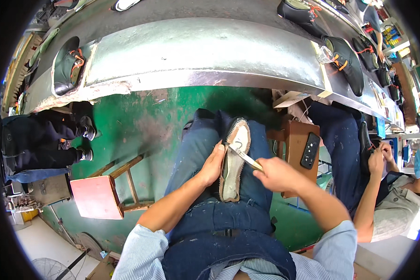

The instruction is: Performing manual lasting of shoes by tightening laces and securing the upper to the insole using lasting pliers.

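Note:
Across my lap lies a dark shoe (pixel 230 179), bottom up, its pale underside showing and a jagged, scalloped edge running around it. My left hand (pixel 213 164) grips the shoe's left side near the middle, thumb at the edge. In my right hand (pixel 276 174) is a slim silver metal tool (pixel 240 155) with a yellowish part near the grip. The tool's tip rests at or just over the underside, close to my left thumb. Its exact kind I cannot make out, and my fingers hide the handle.
A long metal-topped bench (pixel 205 49) crosses ahead, with a black shoe (pixel 69 67) at left and another black shoe (pixel 345 63) at right. A pink-topped stool (pixel 96 197) stands left. On a brown stool (pixel 291 140) lies a black remote-like object (pixel 310 150). Co-workers sit on both sides.

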Demonstrator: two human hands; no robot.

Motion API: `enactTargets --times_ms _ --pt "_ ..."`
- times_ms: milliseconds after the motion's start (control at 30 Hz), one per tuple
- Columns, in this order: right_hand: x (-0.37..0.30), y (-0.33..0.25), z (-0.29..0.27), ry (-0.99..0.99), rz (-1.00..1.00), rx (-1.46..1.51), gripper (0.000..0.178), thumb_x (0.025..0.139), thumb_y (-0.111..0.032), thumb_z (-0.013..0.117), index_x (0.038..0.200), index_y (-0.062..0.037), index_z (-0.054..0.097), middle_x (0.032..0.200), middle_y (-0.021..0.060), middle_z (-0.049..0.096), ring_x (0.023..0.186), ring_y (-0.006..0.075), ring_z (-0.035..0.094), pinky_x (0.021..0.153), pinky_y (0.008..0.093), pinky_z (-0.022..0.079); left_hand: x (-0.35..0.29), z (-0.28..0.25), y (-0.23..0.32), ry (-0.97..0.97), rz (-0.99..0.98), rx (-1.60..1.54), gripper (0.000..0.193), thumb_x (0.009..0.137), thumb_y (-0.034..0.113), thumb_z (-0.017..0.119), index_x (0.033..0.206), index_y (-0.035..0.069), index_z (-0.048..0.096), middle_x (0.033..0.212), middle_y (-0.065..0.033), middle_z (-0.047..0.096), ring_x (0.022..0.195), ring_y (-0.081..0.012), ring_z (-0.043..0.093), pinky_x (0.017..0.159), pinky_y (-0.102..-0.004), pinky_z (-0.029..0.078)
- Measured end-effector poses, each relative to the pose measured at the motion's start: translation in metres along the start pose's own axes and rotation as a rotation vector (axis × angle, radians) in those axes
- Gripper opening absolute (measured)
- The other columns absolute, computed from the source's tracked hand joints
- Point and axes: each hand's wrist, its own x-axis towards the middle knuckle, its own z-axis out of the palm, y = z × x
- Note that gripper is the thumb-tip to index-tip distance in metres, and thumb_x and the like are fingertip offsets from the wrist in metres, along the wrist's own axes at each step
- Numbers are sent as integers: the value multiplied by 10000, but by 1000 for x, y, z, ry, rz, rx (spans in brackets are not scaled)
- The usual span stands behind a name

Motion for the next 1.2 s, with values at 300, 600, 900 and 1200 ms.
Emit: enactTargets --times_ms 300,600,900,1200 --pt "3 20 73 144 85 617 308 938 -248 598 1120 0 585 867 201 666 814 359 674 741 422 520 9 4 53 -51 -170 -290 666 990 299 602 1537 79 293 1426 -95 489 1287 -186 468 1082 -324 377" --pt "15 31 97 55 15 1342 319 986 -279 584 1162 -14 592 865 7 611 727 73 535 592 219 425 10 22 58 68 -161 -287 573 995 239 596 1496 79 368 1306 -69 574 1149 -156 560 975 -300 460" --pt "-1 72 61 -307 23 1629 410 1001 -240 550 1254 80 516 1032 168 625 922 241 665 509 233 552 30 19 54 146 -260 -94 453 962 230 606 1340 5 496 1165 -118 645 1027 -179 617 898 -306 498" --pt "22 37 -7 146 13 413 326 992 -297 507 912 9 589 741 68 639 649 155 605 604 318 484 28 25 69 77 -325 120 505 913 247 667 1328 11 500 1149 -130 644 1011 -194 621 895 -332 504"
